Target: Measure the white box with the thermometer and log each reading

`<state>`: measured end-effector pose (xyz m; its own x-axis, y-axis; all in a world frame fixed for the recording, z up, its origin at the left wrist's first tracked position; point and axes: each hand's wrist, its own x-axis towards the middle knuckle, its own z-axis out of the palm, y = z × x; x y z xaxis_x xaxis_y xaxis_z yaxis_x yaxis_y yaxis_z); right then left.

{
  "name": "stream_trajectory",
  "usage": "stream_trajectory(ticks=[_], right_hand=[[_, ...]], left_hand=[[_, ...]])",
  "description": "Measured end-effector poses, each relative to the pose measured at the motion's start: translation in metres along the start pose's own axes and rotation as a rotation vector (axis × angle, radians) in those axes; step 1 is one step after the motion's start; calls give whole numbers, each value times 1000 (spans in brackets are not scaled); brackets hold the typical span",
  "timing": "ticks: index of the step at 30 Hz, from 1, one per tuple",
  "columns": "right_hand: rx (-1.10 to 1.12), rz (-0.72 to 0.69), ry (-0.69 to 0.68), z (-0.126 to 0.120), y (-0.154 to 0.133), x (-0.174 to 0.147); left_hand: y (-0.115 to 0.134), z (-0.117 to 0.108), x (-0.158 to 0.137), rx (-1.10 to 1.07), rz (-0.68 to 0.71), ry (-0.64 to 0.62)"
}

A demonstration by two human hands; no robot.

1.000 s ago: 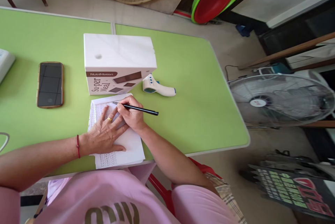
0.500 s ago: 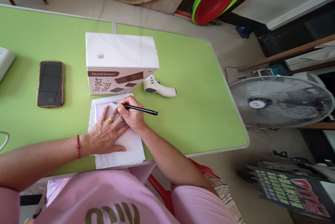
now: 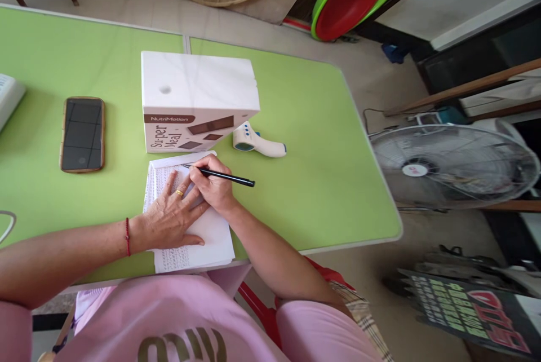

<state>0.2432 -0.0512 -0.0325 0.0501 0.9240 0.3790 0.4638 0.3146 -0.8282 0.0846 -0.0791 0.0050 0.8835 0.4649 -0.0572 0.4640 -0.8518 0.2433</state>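
Note:
A notepad (image 3: 215, 241) lies at the table's near edge, its page partly covered with rows of handwriting on the left side. My left hand (image 3: 175, 216) rests flat on the page with fingers spread; it wears a ring and a red wrist cord. In my right hand (image 3: 214, 184) is a black pen (image 3: 230, 177), gripped near its tip. The tip meets the paper close to the page's top edge. Right behind the pad stands a white box (image 3: 198, 83) printed with "Super Meal".
A white handheld infrared thermometer (image 3: 266, 146) lies right of the box. To the left is a phone (image 3: 82, 135), and a white device (image 3: 9, 97) at the table's left edge. Beyond the green table's (image 3: 338, 193) right end stands a fan (image 3: 452, 164).
The view has shifted very slightly. Both hands and the pen look the same as before, with the tip still at the top of the page.

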Motion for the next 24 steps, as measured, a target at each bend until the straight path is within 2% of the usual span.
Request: stream_trajectory(ticks=[11, 17, 24], right_hand=[[13, -22, -12, -1, 0, 1], [-16, 15, 19, 0, 1, 0], [-3, -20, 19, 1, 0, 1]], left_hand=[[-1, 3, 0, 10, 5, 11], [0, 2, 0, 9, 3, 13], [-1, 1, 1, 12, 4, 12]])
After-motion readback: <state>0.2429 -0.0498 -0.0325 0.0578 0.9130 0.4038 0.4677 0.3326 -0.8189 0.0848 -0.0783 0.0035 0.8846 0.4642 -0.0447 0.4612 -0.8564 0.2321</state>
